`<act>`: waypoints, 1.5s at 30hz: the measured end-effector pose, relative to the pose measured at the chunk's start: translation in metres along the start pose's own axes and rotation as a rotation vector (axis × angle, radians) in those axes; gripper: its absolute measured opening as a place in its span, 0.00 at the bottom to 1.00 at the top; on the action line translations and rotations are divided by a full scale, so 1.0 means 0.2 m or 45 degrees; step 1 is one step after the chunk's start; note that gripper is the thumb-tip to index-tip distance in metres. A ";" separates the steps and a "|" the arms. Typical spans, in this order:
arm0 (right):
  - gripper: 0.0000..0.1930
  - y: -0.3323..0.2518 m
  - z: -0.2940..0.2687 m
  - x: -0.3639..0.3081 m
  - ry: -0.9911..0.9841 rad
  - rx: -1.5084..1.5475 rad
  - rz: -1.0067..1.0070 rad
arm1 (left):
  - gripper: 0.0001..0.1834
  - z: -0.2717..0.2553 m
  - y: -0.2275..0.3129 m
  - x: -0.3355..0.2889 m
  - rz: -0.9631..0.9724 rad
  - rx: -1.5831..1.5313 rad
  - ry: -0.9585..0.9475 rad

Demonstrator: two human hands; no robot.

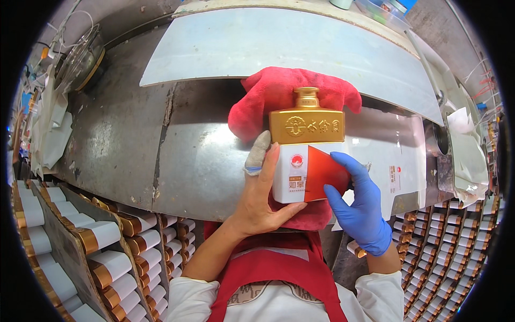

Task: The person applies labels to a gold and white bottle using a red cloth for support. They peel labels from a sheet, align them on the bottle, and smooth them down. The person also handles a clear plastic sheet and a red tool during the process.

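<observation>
Head view: the left hand [256,196] clasps the near left side of a gold-and-white bottle [307,138] lying on a red cloth [251,110], its neck pointing away; the gloved right hand [365,201] touches the red panel [321,174], though whether gripping I can't tell.

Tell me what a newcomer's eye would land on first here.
Probably the gold-topped bottle at the centre, against a red cloth. Next, the blue-gloved right hand at its right side, opposite the ungloved left hand. Then the rows of gold-and-white bottles at lower left and lower right.
</observation>
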State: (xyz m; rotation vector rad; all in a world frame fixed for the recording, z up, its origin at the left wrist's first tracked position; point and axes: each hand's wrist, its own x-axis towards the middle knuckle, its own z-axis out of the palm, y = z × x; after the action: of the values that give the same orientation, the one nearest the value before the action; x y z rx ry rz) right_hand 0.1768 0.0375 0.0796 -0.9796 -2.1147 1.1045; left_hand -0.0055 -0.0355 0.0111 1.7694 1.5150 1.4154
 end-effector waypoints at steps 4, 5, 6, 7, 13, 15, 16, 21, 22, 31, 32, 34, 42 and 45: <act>0.24 -0.01 -0.01 0.00 -0.004 0.050 0.084 | 0.58 0.01 0.01 0.01 0.015 0.077 0.005; 0.24 -0.01 -0.02 0.01 -0.004 0.077 0.100 | 0.58 0.00 0.01 0.01 0.024 0.102 0.009; 0.24 0.01 -0.04 0.02 0.105 0.191 0.142 | 0.56 0.00 0.01 0.00 -0.010 0.017 0.004; 0.23 0.03 -0.06 0.02 0.214 0.307 0.184 | 0.54 0.00 0.01 -0.02 -0.043 -0.067 -0.003; 0.20 -0.05 0.03 -0.03 0.372 -0.043 0.081 | 0.27 -0.02 0.01 0.04 0.138 0.163 0.040; 0.21 -0.09 0.11 -0.03 0.244 -0.151 0.105 | 0.24 -0.02 0.01 0.06 0.143 0.352 0.010; 0.20 -0.06 0.11 -0.03 0.319 -0.185 0.146 | 0.22 -0.02 0.02 0.06 0.098 0.322 0.017; 0.20 0.11 0.03 -0.07 0.562 -0.016 0.218 | 0.24 -0.04 0.04 0.07 0.155 0.335 0.028; 0.20 0.10 0.03 -0.06 0.638 -0.076 0.200 | 0.24 -0.04 0.05 0.07 0.154 0.325 0.029; 0.16 -0.04 0.13 0.09 0.417 -0.721 -0.728 | 0.31 -0.12 -0.06 -0.02 -0.062 -0.202 0.100; 0.15 -0.05 0.14 0.06 0.266 -0.756 -0.733 | 0.32 -0.15 -0.05 -0.02 -0.080 -0.217 0.106; 0.14 -0.08 0.14 -0.02 -0.033 -0.843 -0.734 | 0.32 -0.18 -0.07 -0.03 -0.055 -0.176 0.074; 0.18 -0.08 -0.03 0.30 0.151 -0.727 -0.808 | 0.32 -0.17 -0.06 -0.05 -0.106 -0.202 0.082; 0.13 0.00 0.00 0.08 -0.258 -0.606 -0.670 | 0.33 -0.17 -0.07 -0.08 -0.085 -0.145 0.098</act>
State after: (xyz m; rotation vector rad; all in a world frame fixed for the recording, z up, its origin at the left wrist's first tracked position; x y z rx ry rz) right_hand 0.1666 0.0494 0.0819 -0.4508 -2.6581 0.4617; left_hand -0.0399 -0.0546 0.0064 1.5993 1.4862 1.5207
